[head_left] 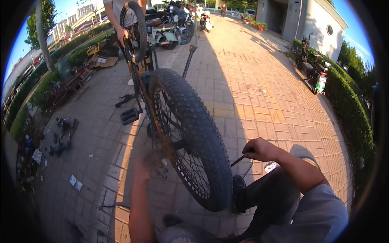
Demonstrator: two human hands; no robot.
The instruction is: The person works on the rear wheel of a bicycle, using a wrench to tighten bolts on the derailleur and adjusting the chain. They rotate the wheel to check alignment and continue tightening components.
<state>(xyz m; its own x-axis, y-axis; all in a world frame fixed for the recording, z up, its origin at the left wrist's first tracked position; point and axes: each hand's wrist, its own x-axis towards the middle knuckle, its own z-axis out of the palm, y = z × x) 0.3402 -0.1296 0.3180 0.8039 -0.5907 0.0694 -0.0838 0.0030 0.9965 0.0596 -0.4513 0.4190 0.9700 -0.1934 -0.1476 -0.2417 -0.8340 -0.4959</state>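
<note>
In front of me stands a bicycle with a fat knobby tire (190, 129), its wheel leaning and nearest to me. Fisted, my right hand (260, 149) grips a dark slim bar (238, 161), whose far end disappears behind the tire. On the other side, my left hand (149, 162) is beside the rusty-looking frame bar (167, 141) near the wheel's hub. Motion smears its fingers, so their hold cannot be made out. A black pedal (130, 116) sticks out left of the frame. Farther off, a person's hand (122, 36) is at the bicycle's other end.
Scattered tools (60, 137) and litter lie on the brick paving at left. Below my left hand is a thin cable (114, 206). Parked scooters (168, 30) stand behind the bicycle, with another scooter (318, 75) by the right hedge (350, 101). My bent knee is beside the wheel.
</note>
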